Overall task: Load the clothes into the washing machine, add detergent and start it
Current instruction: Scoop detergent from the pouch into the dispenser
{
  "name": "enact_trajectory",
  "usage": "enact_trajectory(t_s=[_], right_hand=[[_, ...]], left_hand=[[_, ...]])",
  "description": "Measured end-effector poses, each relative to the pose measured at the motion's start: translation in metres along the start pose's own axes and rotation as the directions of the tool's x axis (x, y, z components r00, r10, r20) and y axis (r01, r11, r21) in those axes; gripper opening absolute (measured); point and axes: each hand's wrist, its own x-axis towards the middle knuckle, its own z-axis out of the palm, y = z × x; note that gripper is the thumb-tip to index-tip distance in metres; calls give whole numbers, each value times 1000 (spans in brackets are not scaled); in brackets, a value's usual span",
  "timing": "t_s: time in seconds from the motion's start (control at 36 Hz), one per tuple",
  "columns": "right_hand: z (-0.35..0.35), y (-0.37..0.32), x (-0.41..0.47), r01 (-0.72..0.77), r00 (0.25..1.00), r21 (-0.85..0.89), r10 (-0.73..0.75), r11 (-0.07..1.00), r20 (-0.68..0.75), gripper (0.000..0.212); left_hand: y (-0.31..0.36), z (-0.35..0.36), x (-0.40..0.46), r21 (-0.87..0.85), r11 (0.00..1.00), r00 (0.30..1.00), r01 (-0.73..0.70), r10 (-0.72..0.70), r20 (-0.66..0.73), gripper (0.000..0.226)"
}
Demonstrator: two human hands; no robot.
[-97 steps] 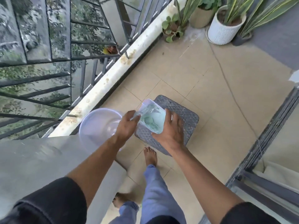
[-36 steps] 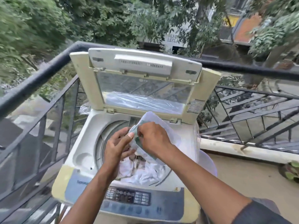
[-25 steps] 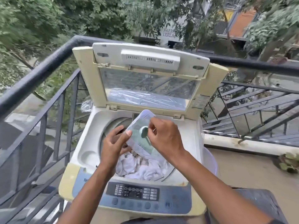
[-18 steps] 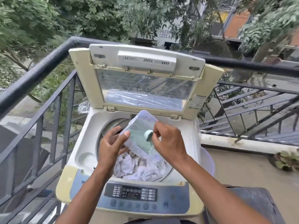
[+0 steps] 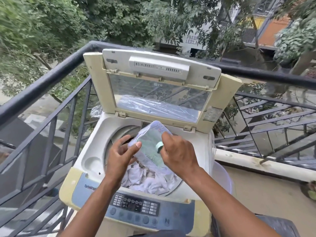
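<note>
Over the open drum, head view: detergent pouch [image 5: 150, 146] held tilted above the white clothes [image 5: 150, 182], so any spill lands inside the washing machine [image 5: 89, 161]; left hand [image 5: 119, 156] pinches its edge at nine o'clock, steadying it; right hand [image 5: 177, 154] grips the teal cap [image 5: 159, 146] at three o'clock, apparently to unscrew; lid [image 5: 159, 86] stands upright at twelve; control panel [image 5: 136, 206] untouched at six.

Balcony floor [image 5: 266, 190] carrying the washer and a few bits beside it.
The washing machine [image 5: 95, 142] stands on the tiled floor under both hands. Right of the right hand [image 5: 177, 154], a pale plastic basin [image 5: 225, 178] sits just beside the machine; a dark stool [image 5: 280, 226] stands nearer than it, and a potted plant [image 5: 310, 191] sits at the far right edge.
</note>
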Motion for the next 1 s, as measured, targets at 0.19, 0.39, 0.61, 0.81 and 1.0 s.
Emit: enact_trajectory(t_s=[0.19,0.39,0.61,0.81,1.0], right_hand=[[11,11,-10,30,992,149,-48,988,116,24],[16,12,-11,-36,943,333,-78,942,323,11],[9,7,-10,117,840,159,-183,980,510,22],[3,5,-1,112,702,102,-151,988,695,23],[3,-18,7,135,724,-68,-52,988,688,19]], left_hand=[[-4,9,-15,25,1000,998,9,-8,-64,94],[-13,8,-26,30,998,993,51,-47,-111,88],[-17,2,-29,36,998,992,59,-54,-115,90],[-14,-7,-17,57,998,998,38,-35,-55,92],[-12,-23,-1,51,997,998,50,-51,24,94]])
